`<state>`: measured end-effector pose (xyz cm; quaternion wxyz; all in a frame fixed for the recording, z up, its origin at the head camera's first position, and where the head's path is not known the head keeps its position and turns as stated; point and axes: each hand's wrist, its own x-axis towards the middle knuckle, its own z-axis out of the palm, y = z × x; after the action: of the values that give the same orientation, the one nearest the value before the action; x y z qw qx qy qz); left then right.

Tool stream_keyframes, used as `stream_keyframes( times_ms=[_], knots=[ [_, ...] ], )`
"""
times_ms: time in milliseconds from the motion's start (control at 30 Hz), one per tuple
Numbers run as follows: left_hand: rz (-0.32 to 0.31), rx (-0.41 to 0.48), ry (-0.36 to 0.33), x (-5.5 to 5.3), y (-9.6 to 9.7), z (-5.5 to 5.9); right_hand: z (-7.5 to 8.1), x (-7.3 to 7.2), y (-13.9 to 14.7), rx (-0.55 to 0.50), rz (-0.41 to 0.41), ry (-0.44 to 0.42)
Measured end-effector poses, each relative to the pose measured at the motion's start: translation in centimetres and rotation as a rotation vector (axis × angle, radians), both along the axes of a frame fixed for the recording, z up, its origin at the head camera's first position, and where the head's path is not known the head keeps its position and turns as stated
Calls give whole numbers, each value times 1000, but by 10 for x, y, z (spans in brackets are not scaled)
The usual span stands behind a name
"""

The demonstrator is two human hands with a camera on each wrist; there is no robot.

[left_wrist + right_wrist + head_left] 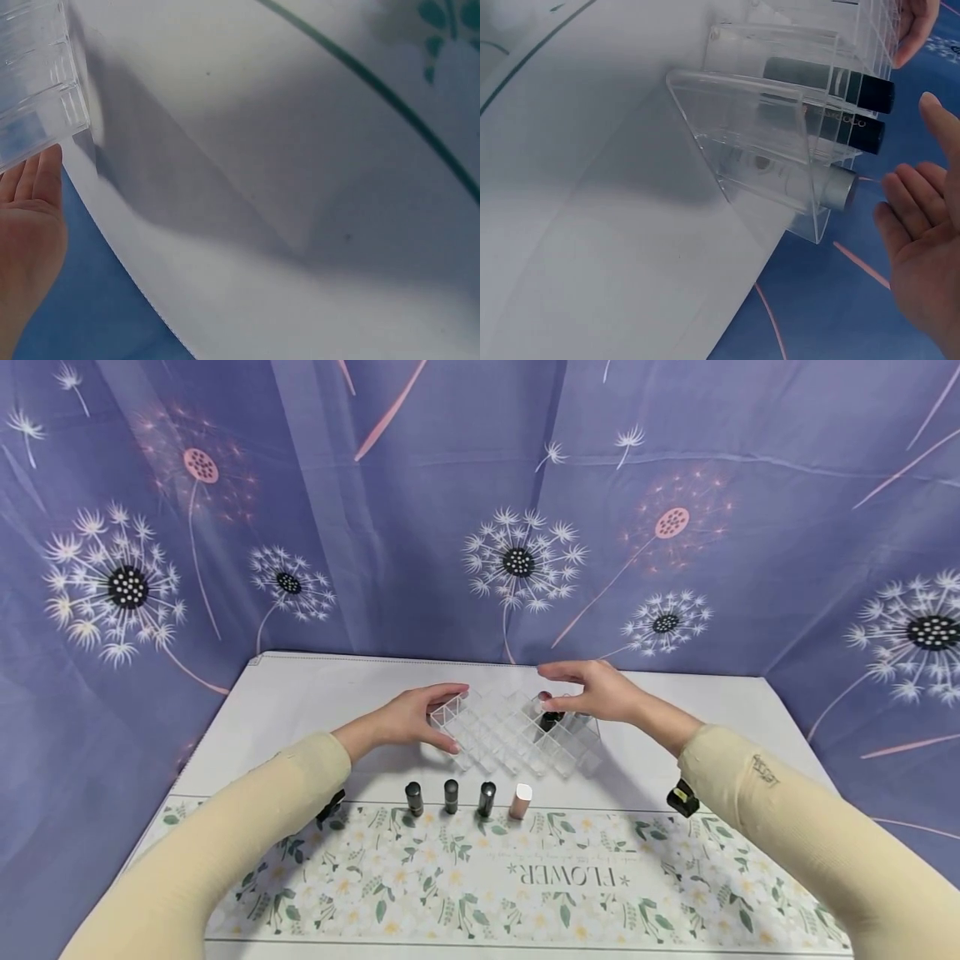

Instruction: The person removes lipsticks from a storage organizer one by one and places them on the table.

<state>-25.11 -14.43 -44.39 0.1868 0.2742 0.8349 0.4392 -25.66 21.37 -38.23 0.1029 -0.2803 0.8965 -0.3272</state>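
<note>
A clear acrylic lipstick organizer (498,735) with diamond compartments stands on the white table. My left hand (405,717) grips its left end, thumb at the front and fingers behind; those fingers (46,176) lie along it in the left wrist view. Over the right end hovers my right hand (600,689), thumb and fingers spread, holding nothing. In the right wrist view it (930,240) is apart from the organizer. Beside it, the compartments there hold a black lipstick (874,94), another black lipstick (864,135) and a silver-capped tube (840,187).
In front of the organizer stand a row of three black lipsticks (451,797) and a rose-gold lipstick (521,802). A floral mat (420,893) covers the near part of the table. A blue dandelion curtain (420,527) hangs behind.
</note>
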Motion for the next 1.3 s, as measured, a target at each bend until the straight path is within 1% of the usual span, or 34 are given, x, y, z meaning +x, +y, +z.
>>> stream_keyframes(
  times_ms=[133,267,400,567,767,933,1133,1300],
  knots=[
    [4,7,-16,0,1,1,-2,-3,-2,19,-2,7],
    [7,6,-15,0,1,-1,-5,-6,-2,21,-1,1],
    [10,4,-17,-1,1,-1,-9,-8,-3,18,18,25],
    [12,-4,-21,0,1,0,-12,-10,-5,23,9,53],
    [3,-11,0,0,0,2,-12,-9,-6,10,2,35],
    [-1,3,-16,1,1,5,-12,-9,-7,8,3,33],
    [-1,-2,-18,1,1,5,-17,-10,-8,17,6,69],
    [3,-10,-27,3,0,5,-20,-10,-9,17,7,116]
  ],
)
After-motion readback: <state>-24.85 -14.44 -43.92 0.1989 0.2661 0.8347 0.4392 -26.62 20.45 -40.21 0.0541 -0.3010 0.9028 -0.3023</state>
